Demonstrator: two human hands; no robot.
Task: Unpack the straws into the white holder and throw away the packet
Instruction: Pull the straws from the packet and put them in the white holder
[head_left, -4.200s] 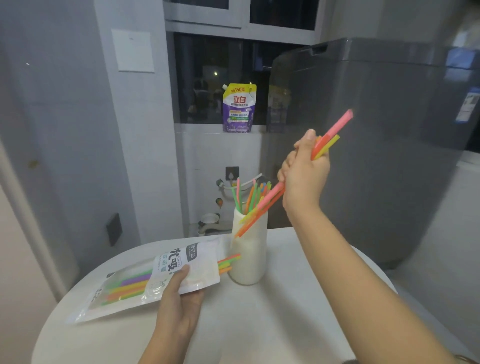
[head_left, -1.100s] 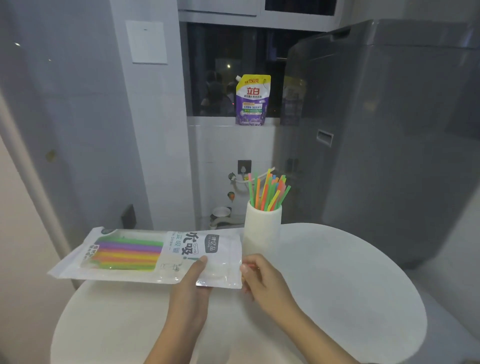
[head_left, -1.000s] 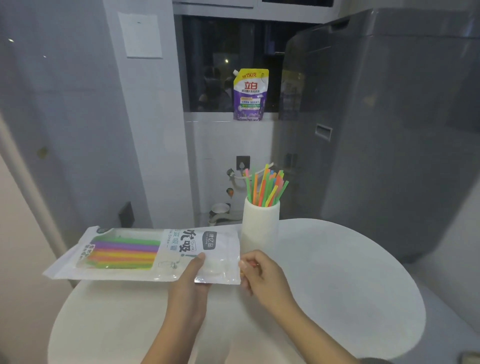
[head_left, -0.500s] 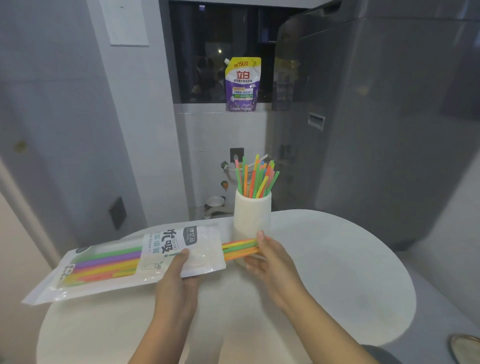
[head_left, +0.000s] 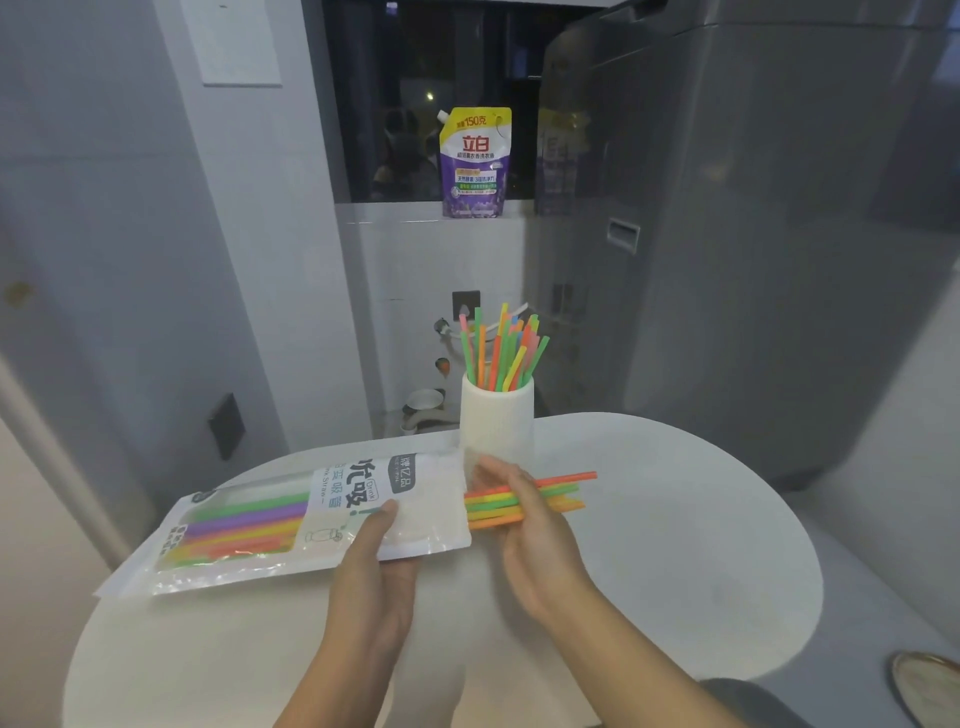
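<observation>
A: Progress? Where are the straws?
B: Many stand in the white holder (head_left: 497, 426); left hand (head_left: 375, 566) grips the packet (head_left: 291, 525), right hand (head_left: 524, 519) clasps a drawn-out bunch (head_left: 558, 491). More remain; disposal pending.

table (head_left: 675, 545) right: bare | holder (head_left: 497, 423) mouth: straws (head_left: 501, 348) crowd it

The packet (head_left: 291, 525) is clear plastic with a white label printed in black characters, and green, purple, yellow and orange straws show through its window. The bundle of straws (head_left: 524, 496) sticking out of its open end is orange, green and yellow, while those standing in the plain white holder (head_left: 497, 423) are green, orange, pink, yellow and blue. The table (head_left: 675, 545) is white, and the pouch (head_left: 474, 162) on the sill is purple and yellow with red characters.
</observation>
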